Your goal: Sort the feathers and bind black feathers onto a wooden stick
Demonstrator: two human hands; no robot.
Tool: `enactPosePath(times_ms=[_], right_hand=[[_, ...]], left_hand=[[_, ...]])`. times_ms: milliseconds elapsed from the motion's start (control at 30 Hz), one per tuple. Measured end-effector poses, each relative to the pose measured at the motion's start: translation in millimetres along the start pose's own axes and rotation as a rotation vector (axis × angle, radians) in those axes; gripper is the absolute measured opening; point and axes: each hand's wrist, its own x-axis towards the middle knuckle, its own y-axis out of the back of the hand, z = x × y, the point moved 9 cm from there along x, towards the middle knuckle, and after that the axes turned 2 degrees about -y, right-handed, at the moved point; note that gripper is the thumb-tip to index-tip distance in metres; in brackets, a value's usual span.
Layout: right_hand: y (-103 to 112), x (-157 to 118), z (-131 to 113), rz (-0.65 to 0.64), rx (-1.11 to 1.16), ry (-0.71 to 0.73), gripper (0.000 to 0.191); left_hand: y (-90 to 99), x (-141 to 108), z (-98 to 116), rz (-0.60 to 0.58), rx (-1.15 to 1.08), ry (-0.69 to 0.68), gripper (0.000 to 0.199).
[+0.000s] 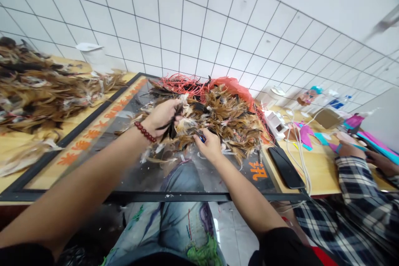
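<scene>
My left hand (163, 119), with a dark red bead bracelet (145, 132) at the wrist, is closed round a bunch of dark feathers (171, 128). White fluffy ends stick out past its fingers. Just to the right and lower, my right hand (210, 145) is closed in a pinch on a small blue thing (202, 138), whose kind I cannot make out. Its fingertips are at the near edge of a heap of brown feathers (235, 122). The heap lies on a clear-topped panel with a black frame (199, 196).
Red strings (183, 84) and a red plastic bag (232, 87) lie behind the heap. A larger feather pile (40, 95) covers the left. A black phone (286, 167) and white cables (301, 153) lie right. Beyond sits a person in a plaid sleeve (358, 178), near coloured pieces (305, 133).
</scene>
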Motion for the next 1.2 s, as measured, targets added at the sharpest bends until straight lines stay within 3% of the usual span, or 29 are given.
enactPosePath(times_ms=[100, 233, 367, 500, 600, 867, 1033, 1200], right_hand=[[0, 0, 0, -0.001, -0.006, 0.007, 0.023], [7, 1, 3, 0.043, 0.058, -0.039, 0.031], [14, 2, 3, 0.067, 0.134, -0.075, 0.039], [22, 3, 2, 0.120, 0.219, -0.070, 0.040], [24, 3, 5, 0.125, 0.231, -0.091, 0.039], [11, 1, 2, 0.021, 0.166, -0.078, 0.033], [24, 0, -2, 0.098, 0.373, -0.074, 0.035], [28, 3, 6, 0.154, 0.602, -0.123, 0.036]], left_hand=[[-7.6, 1, -30, -0.033, -0.045, 0.079, 0.019], [-2.6, 4, -34, 0.011, 0.207, -0.030, 0.015], [-11.4, -1, -41, 0.025, 0.356, -0.124, 0.021], [-17.9, -3, -53, 0.033, 0.296, -0.182, 0.026], [-11.8, -6, -54, 0.074, 0.273, -0.216, 0.031], [1.0, -17, -64, 0.098, 0.054, -0.074, 0.035], [-15.7, -14, -74, -0.123, 0.146, -0.017, 0.036], [-27.3, -19, -90, -0.271, 0.110, 0.185, 0.034]])
